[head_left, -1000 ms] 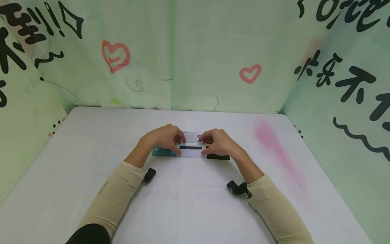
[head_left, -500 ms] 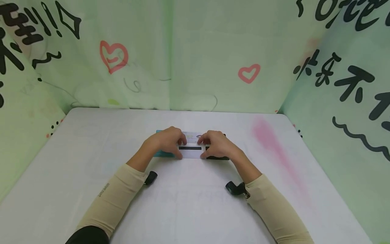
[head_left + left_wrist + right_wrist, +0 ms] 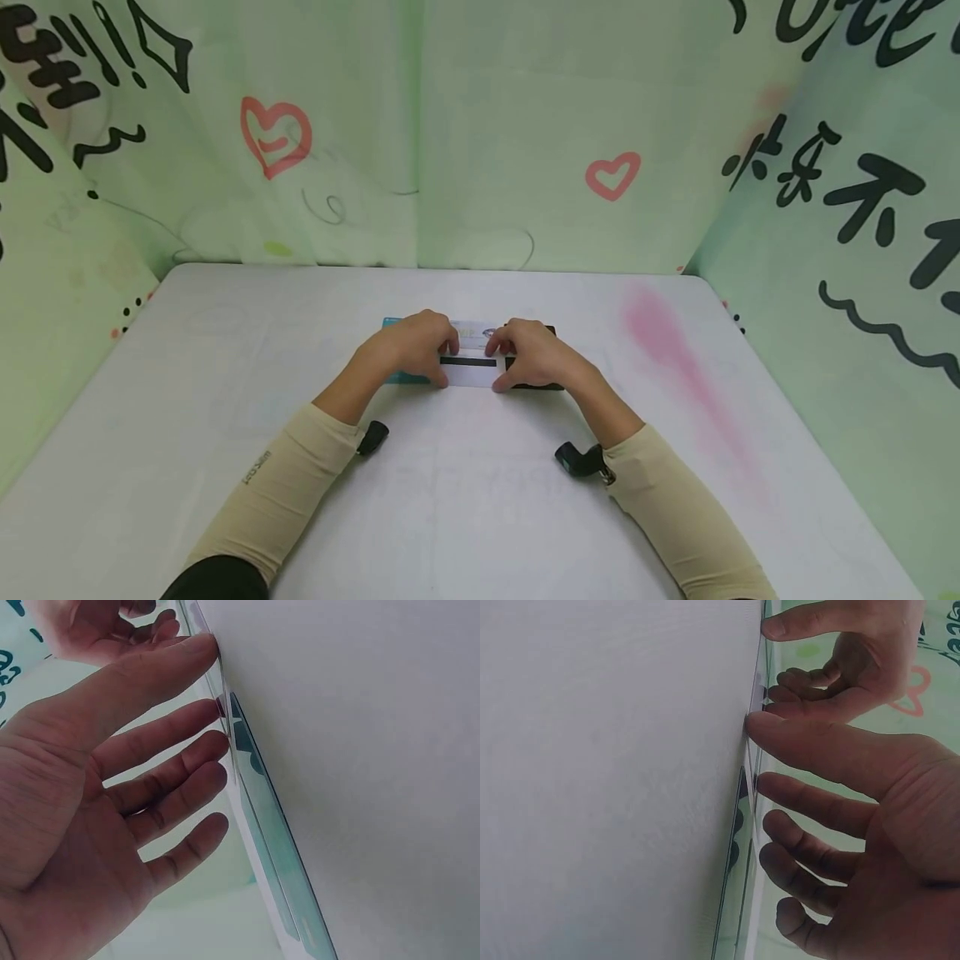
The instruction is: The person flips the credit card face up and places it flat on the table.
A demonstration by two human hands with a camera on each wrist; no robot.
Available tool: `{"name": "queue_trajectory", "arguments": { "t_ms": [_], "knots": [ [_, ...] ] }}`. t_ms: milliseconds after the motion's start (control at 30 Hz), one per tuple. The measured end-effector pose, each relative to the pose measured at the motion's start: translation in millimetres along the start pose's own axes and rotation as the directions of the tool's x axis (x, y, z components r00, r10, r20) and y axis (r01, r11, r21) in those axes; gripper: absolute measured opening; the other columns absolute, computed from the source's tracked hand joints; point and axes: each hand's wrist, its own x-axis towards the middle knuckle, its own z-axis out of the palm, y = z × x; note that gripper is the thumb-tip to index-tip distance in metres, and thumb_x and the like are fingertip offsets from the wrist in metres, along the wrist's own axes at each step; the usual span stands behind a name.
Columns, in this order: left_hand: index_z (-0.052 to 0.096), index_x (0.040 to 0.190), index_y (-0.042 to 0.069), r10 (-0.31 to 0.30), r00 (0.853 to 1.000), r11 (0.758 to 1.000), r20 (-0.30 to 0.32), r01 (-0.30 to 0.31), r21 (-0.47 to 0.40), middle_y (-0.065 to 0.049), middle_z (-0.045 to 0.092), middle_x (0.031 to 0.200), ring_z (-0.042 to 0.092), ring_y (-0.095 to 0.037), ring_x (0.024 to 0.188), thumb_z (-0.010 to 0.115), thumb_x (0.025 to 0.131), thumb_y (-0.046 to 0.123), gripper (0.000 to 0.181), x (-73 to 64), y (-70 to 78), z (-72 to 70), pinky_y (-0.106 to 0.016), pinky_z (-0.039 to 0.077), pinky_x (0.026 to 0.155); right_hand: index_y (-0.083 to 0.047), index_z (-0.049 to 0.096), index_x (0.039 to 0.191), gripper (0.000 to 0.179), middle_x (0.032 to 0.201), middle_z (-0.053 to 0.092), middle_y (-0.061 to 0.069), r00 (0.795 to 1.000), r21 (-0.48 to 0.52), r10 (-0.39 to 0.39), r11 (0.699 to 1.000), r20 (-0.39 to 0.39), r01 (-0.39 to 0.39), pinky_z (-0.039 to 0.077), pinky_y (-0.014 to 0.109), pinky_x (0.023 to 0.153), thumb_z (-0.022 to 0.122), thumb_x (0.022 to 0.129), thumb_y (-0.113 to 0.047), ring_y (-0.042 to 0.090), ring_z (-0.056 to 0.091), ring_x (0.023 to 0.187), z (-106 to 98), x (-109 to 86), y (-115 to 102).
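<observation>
A white card with a black magnetic stripe (image 3: 468, 377) lies across the middle of the group, its long side sideways. My left hand (image 3: 418, 342) holds its left end, thumb at the near edge and fingertips at the far edge. At the right end my right hand (image 3: 536, 352) does likewise. In both wrist views the thumbs meet the card's thin edge, while the other fingers lie spread behind it. Beyond it a printed white card (image 3: 472, 332) shows between the hands. Teal cards (image 3: 407, 379) lie partly under my left hand, black cards (image 3: 538, 387) partly under my right.
The white-covered table (image 3: 465, 500) reaches to pale green cloth walls (image 3: 487, 125) at the back and sides. A pink stain (image 3: 667, 342) marks the cloth at the right. Each wrist carries a small black camera (image 3: 372, 437).
Both thumbs have shifted slightly nearer to me, to the striped card's near edge. My left hand has moved a little to the right, baring a corner of the far teal card.
</observation>
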Motion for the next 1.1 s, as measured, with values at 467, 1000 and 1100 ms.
{"name": "queue_trajectory", "arguments": {
  "t_ms": [467, 1000, 1100],
  "knots": [
    [0.073, 0.114, 0.007, -0.005, 1.0, 1.0, -0.009, 0.005, 0.025, -0.004, 0.068, 0.101, 0.061, -0.018, 0.089, 0.092, 0.08, 0.023, 0.042, -3.5, 2.7, 0.4, -0.034, 0.054, 0.085, -0.01, 0.075, 0.112, 0.048, 0.107, 0.066, 0.009, 1.0, -0.011, -0.003, 1.0, 0.017, 0.003, 0.049, 0.039, 0.091, 0.096, 0.07, -0.021, 0.024, 0.06, 0.101, -1.0, -1.4, -3.8],
    [0.072, 0.114, 0.007, 0.001, 1.0, 0.999, -0.02, 0.0, 0.037, -0.005, 0.07, 0.104, 0.062, -0.017, 0.091, 0.092, 0.08, 0.023, 0.043, -3.6, 3.8, -0.2, -0.034, 0.054, 0.087, -0.008, 0.07, 0.11, 0.05, 0.1, 0.069, 0.004, 1.0, 0.008, -0.011, 1.0, 0.016, 0.011, 0.049, 0.035, 0.088, 0.096, 0.069, -0.019, 0.02, 0.061, 0.095, 1.4, 1.3, -3.8],
    [0.072, 0.116, 0.007, -0.002, 1.0, 0.999, -0.016, 0.003, 0.039, -0.005, 0.07, 0.106, 0.062, -0.018, 0.093, 0.092, 0.08, 0.024, 0.044, -3.4, 3.9, -0.5, -0.034, 0.055, 0.088, -0.009, 0.069, 0.112, 0.052, 0.102, 0.069, 0.004, 1.0, 0.006, -0.006, 1.0, 0.019, 0.006, 0.049, 0.035, 0.088, 0.097, 0.069, -0.02, 0.02, 0.061, 0.096, 1.3, 1.7, -4.1]
  ]
}}
